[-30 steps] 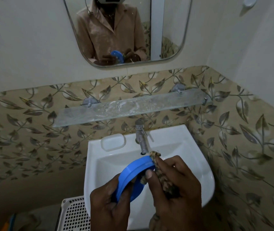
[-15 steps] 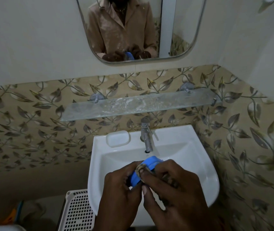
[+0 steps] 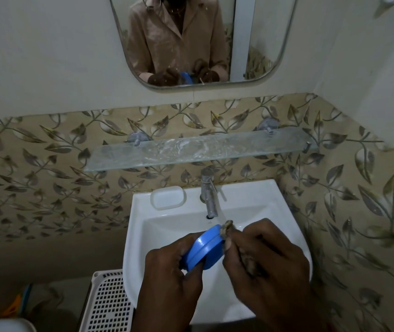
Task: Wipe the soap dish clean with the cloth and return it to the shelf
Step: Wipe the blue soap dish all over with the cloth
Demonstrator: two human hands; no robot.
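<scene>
The blue soap dish (image 3: 204, 248) is held on edge over the white sink (image 3: 294, 226) by the left hand (image 3: 169, 276), whose fingers are curled around its near-left end. The patterned cloth (image 3: 227, 227) is pinched by the right hand (image 3: 266, 264) and pressed on the dish's far-right rim. The glass shelf (image 3: 200, 149) is seen farther, on the wall.

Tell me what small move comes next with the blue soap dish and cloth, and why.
Probably draw the cloth along the rim of the blue soap dish. The left hand grips the dish over the sink; the right hand pinches the cloth at its far edge only, and the glass shelf awaits.
</scene>
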